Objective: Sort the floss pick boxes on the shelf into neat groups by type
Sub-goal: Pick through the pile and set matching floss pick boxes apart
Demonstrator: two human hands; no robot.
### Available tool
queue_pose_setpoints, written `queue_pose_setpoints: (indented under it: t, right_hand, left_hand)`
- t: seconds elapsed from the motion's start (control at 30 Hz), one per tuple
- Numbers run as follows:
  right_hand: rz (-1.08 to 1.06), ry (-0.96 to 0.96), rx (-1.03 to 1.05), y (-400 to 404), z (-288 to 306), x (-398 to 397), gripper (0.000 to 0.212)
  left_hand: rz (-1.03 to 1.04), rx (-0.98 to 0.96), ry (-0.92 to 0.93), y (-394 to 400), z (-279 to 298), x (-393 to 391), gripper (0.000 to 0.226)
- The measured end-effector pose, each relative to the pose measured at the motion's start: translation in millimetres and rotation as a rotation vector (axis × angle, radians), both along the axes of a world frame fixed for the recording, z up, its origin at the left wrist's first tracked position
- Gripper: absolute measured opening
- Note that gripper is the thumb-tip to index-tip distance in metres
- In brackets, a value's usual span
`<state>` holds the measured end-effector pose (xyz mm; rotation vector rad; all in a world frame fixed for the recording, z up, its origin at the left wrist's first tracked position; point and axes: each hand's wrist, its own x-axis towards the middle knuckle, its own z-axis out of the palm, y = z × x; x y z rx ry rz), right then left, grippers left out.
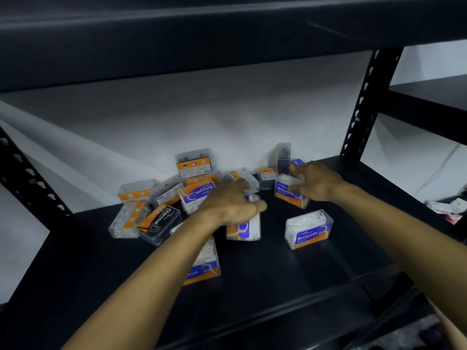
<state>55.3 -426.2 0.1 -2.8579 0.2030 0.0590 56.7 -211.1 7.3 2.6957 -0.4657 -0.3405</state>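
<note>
Several clear floss pick boxes lie jumbled on a black shelf (278, 269). My left hand (231, 207) is closed over the top of a blue-label box (246, 229) in the middle. My right hand (317, 184) grips the top of an upright "Smooth" box (286, 192) near the back. Another "Smooth" box (308, 229) stands alone at the right. A black "Charcoal" box (160, 222) lies at the left of the pile. A blue "Round" box (206, 267) sits under my left forearm.
Orange-backed boxes (194, 164) are heaped against the white back wall. A tall dark box (283, 157) stands upright behind my right hand. A perforated black upright (364, 102) stands at the right, and the upper shelf (227, 34) hangs low overhead. Small packets (449, 208) lie on the neighbouring shelf.
</note>
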Motion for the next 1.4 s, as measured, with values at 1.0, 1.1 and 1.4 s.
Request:
queue_pose_setpoints:
  t: [1.0, 1.1, 1.4]
  right_hand:
    - [0.047, -0.151, 0.077, -60.4, 32.4, -37.3, 0.047]
    - [0.038, -0.178, -0.005, -71.4, 33.3, -52.5, 0.045]
    - [0.044, -0.103, -0.079, -91.2, 11.0, -83.1, 0.038]
  left_hand:
    - [0.282, -1.229, 0.326, 4.8, -7.3, -13.2, 0.048]
    - [0.286, -1.090, 0.224, -3.4, -12.2, -8.9, 0.036]
    - [0.141, -0.597, -0.080, -43.8, -41.8, 0.9, 0.031]
